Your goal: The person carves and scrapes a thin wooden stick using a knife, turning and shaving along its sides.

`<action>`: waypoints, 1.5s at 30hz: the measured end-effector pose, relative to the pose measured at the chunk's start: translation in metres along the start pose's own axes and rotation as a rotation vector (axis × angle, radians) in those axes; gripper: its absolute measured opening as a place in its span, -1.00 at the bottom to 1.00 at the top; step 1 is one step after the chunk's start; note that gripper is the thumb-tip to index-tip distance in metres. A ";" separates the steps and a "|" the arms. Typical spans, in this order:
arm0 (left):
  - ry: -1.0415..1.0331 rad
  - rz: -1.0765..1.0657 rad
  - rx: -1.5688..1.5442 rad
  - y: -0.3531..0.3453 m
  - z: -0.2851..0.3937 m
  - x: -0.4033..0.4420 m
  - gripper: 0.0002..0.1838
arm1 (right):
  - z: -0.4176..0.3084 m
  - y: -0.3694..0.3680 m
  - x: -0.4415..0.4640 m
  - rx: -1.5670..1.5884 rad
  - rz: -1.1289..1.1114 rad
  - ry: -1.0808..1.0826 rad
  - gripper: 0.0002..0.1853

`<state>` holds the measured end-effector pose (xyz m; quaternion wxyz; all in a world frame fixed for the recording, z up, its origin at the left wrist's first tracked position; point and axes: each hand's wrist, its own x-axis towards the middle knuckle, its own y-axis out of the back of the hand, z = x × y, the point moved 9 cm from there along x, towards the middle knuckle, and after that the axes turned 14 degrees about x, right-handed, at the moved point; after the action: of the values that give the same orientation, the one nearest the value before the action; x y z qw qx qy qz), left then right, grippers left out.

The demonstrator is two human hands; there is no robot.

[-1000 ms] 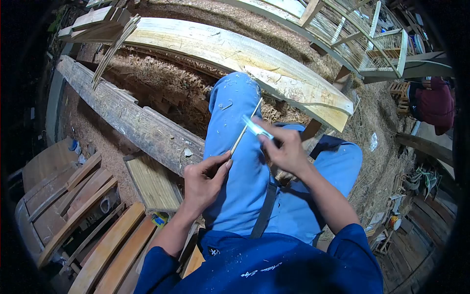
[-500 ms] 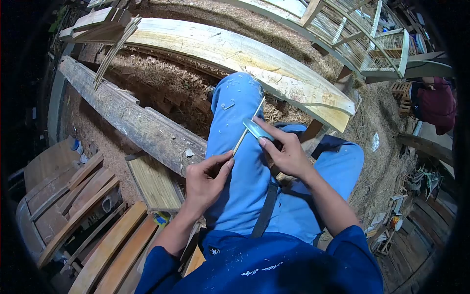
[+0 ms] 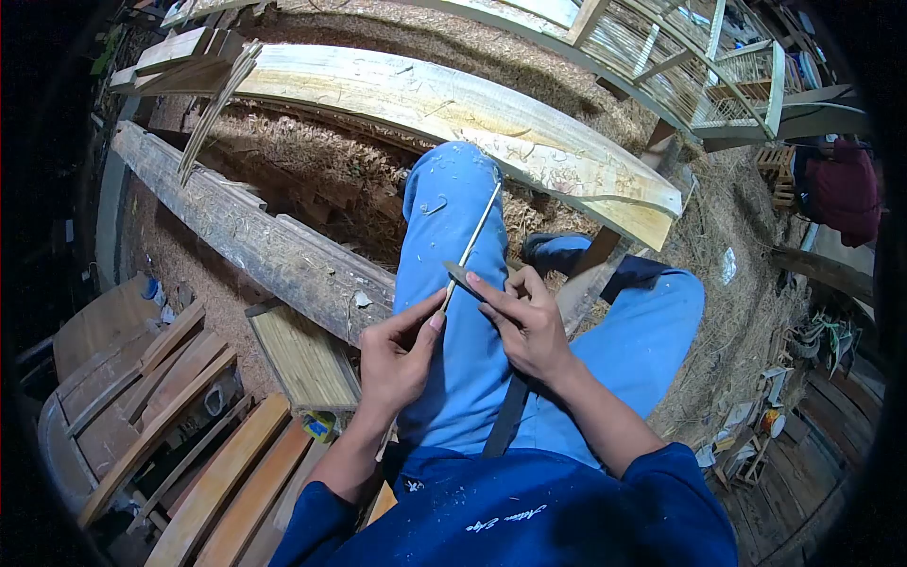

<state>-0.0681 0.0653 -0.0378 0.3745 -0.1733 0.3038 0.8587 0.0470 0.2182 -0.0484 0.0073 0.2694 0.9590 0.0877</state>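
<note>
A thin pale stick [image 3: 480, 227] slants across the blue trouser leg [image 3: 435, 227], its far tip near the knee. My left hand [image 3: 399, 357] pinches its lower end between thumb and fingers. Closed around a small flat blade [image 3: 459, 275], my right hand [image 3: 531, 326] is just to the right of the left one. The blade lies across the stick a little above my left fingertips. Its handle is mostly hidden in my right hand.
Beyond the knee lies a long pale plank [image 3: 425, 94] with shavings; a weathered beam [image 3: 246, 227] runs at the left. A bundle of sticks [image 3: 215, 118] leans across them. Curved boards [image 3: 222, 482] stand lower left. A person in a maroon top [image 3: 844, 194] is at far right.
My right hand and the blade have moved down the stick, toward my left hand. The blade looks dark now instead of shiny. My left hand keeps its hold.
</note>
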 end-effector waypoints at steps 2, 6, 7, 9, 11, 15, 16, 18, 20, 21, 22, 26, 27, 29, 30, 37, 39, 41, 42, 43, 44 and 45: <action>0.013 -0.015 -0.035 -0.002 -0.004 0.002 -0.67 | 0.001 -0.001 0.001 0.007 0.032 -0.012 -0.38; -0.021 0.002 -0.062 -0.002 -0.003 0.000 -0.67 | -0.002 -0.005 -0.004 -0.061 0.087 -0.038 -0.38; -0.022 0.021 -0.055 -0.001 -0.002 -0.001 -0.67 | -0.003 -0.006 -0.005 -0.109 0.092 -0.041 -0.38; -0.001 0.022 -0.057 -0.002 -0.004 -0.004 -0.67 | -0.004 -0.007 -0.006 -0.155 0.099 -0.045 -0.38; 0.021 0.024 -0.059 -0.002 -0.007 -0.009 -0.67 | -0.005 -0.009 -0.007 -0.183 0.107 -0.032 -0.39; 0.048 0.024 -0.106 -0.003 -0.009 -0.015 -0.66 | -0.004 -0.012 -0.009 -0.250 0.111 0.000 -0.41; 0.044 0.034 -0.112 -0.002 -0.009 -0.016 -0.67 | -0.005 -0.013 -0.009 -0.244 0.116 0.003 -0.41; 0.046 0.044 -0.115 -0.003 -0.009 -0.018 -0.67 | -0.005 -0.013 -0.010 -0.237 0.125 0.006 -0.40; 0.047 0.054 -0.119 -0.002 -0.010 -0.020 -0.67 | -0.002 -0.015 -0.012 -0.279 0.106 -0.004 -0.38; 0.059 0.051 -0.094 -0.001 -0.011 -0.021 -0.68 | 0.000 -0.015 -0.010 -0.278 0.110 -0.003 -0.38; 0.071 0.050 -0.069 -0.001 -0.013 -0.023 -0.68 | 0.003 -0.009 -0.007 -0.272 0.173 -0.004 -0.38; 0.088 0.091 -0.120 -0.002 -0.024 -0.043 -0.68 | 0.014 0.005 0.003 -0.182 0.193 -0.002 -0.39; 0.088 0.094 -0.114 -0.001 -0.022 -0.042 -0.68 | 0.016 0.005 0.003 -0.176 0.195 -0.001 -0.39; 0.101 0.065 -0.101 -0.003 -0.017 -0.037 -0.68 | 0.025 0.008 0.004 0.031 0.225 -0.025 -0.43; 0.100 0.066 -0.104 -0.002 -0.017 -0.034 -0.68 | 0.021 0.011 0.005 0.076 0.210 -0.058 -0.47; 0.061 0.062 -0.048 -0.002 0.011 0.004 -0.67 | 0.011 0.016 0.016 0.154 0.178 -0.015 -0.52; 0.035 0.075 -0.081 -0.005 0.011 0.020 -0.67 | 0.005 0.009 0.025 0.177 0.152 -0.008 -0.56; 0.045 0.070 -0.052 -0.005 0.011 0.030 -0.66 | 0.000 0.007 0.032 0.143 0.169 0.036 -0.60; 0.017 0.094 -0.059 -0.004 0.013 0.033 -0.66 | -0.002 0.007 0.036 0.073 0.182 0.044 -0.62; -0.008 0.118 -0.065 -0.004 0.014 0.035 -0.66 | -0.005 0.007 0.040 0.004 0.195 0.050 -0.64; -0.005 0.119 -0.067 -0.005 0.012 0.035 -0.66 | -0.010 0.009 0.044 0.004 0.240 0.065 -0.70; -0.028 0.141 -0.044 -0.005 0.013 0.034 -0.66 | -0.012 0.006 0.046 0.004 0.235 0.063 -0.70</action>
<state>-0.0877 0.0943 -0.0474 0.3134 -0.1477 0.2908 0.8918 0.0099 0.2456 -0.0339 -0.0335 0.3773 0.9206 0.0946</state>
